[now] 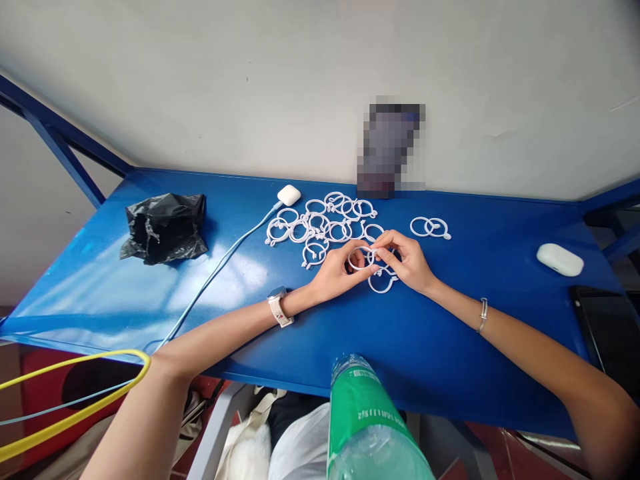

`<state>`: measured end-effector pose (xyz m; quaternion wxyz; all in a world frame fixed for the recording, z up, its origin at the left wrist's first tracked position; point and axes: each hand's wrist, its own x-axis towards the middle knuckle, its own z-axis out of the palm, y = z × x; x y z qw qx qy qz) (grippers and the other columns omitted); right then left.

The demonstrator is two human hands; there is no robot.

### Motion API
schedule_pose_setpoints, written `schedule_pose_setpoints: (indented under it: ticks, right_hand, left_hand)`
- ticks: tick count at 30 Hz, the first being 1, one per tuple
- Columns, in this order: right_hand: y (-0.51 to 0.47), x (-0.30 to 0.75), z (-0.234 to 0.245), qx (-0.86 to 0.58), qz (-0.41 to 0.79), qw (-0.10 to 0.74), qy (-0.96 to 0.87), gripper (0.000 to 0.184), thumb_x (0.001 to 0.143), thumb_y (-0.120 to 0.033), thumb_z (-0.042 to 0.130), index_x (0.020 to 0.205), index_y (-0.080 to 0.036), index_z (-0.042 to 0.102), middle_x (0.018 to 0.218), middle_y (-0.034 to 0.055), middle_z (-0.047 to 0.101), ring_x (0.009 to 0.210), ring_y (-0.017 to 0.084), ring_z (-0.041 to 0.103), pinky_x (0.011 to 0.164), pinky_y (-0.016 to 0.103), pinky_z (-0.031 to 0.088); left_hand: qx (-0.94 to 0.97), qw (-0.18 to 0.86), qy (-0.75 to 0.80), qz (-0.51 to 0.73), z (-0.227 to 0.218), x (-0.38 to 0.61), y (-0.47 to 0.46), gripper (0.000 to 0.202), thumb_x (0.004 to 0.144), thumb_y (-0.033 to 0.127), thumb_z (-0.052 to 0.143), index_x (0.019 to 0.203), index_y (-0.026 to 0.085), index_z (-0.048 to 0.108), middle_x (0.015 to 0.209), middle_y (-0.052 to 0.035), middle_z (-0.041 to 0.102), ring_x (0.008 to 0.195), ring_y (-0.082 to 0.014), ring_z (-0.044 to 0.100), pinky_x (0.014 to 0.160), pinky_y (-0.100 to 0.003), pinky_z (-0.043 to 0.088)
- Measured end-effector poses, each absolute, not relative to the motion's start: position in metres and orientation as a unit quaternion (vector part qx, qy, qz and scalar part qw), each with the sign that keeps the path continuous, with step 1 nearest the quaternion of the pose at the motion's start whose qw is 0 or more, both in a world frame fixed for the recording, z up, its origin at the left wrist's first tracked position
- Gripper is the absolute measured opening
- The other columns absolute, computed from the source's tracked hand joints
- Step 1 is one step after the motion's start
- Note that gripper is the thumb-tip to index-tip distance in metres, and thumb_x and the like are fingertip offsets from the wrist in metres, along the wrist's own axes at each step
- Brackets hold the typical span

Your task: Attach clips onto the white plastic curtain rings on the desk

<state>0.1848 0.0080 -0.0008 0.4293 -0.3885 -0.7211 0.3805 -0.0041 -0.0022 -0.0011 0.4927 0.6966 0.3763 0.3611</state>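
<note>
Left hand [337, 272]: It was curled and held one white ring [359, 269] by its edge, with the thumb below and the fingers above.
Right hand [407, 262]: Its fingertips were pinched together on the right side of that same ring.
White ring: It was up between the two hands, over the table [310, 347].
Loose rings [383, 291]: Some lay on the table just under the hands, partly hidden by them.
Ring pile [320, 230]: Many more white rings lay in a messy heap, past the left hand.
Ring pair [430, 228]: Two rings lay one over the other, to the right of the heap.
Watch [279, 308]: It was on the left wrist, with a pale strap.
Bracelet [483, 315]: It was thin and silver, on the right arm.
Bottle [365, 400]: It was clear with a green label, near the front edge of the table.
Small white box [289, 195]: It sat behind the heap, with a light blue cord [220, 265] plugged in.
Black bag [175, 227]: It was crumpled, far to the left.
White case [560, 259]: It lay on the right.
Flat black thing [607, 330]: It was by the right edge.
Blurred thing [389, 143]: It leaned on the wall [280, 87] at the back.
</note>
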Motion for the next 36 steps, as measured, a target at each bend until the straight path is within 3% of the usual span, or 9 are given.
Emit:
schedule_pose_setpoints:
  ticks: [15,25,36]
  right_hand:
    - [0.0073,0.1834,-0.0008,-0.395,0.402,0.417,-0.713,0.020,0.093,-0.039,0.056,0.090,-0.021,0.062,0.078,0.0017,0.063,0.068,0.016,0.062,0.065,0.030,0.049]
    - [0.0065,0.1822,0.0045,-0.386,0.403,0.378,-0.739,0.016,0.094,-0.036,0.051,0.092,-0.022,0.059,0.079,0.0005,0.065,0.068,0.015,0.062,0.065,0.028,0.048]
    - [0.0068,0.1814,0.0030,-0.385,0.370,0.350,-0.770,0.010,0.093,-0.027,0.048,0.089,-0.022,0.055,0.071,-0.0026,0.058,0.060,0.012,0.055,0.060,0.024,0.044]
  left_hand:
    - [0.708,0.482,0.376,0.354,-0.0027,-0.0046,-0.0011,0.038,0.084,0.044,0.063,0.109,0.016,0.055,0.068,0.0032,0.054,0.061,-0.0105,0.050,0.059,-0.023,0.043]
    - [0.721,0.475,0.372,0.341,0.0022,-0.0043,-0.0008,0.028,0.084,0.039,0.062,0.096,0.015,0.055,0.068,0.0030,0.055,0.059,-0.0097,0.050,0.058,-0.022,0.042]
    - [0.746,0.450,0.366,0.327,0.0018,-0.0042,-0.0004,0.025,0.083,0.038,0.062,0.089,0.016,0.053,0.069,0.0023,0.056,0.059,-0.0099,0.051,0.057,-0.021,0.043]
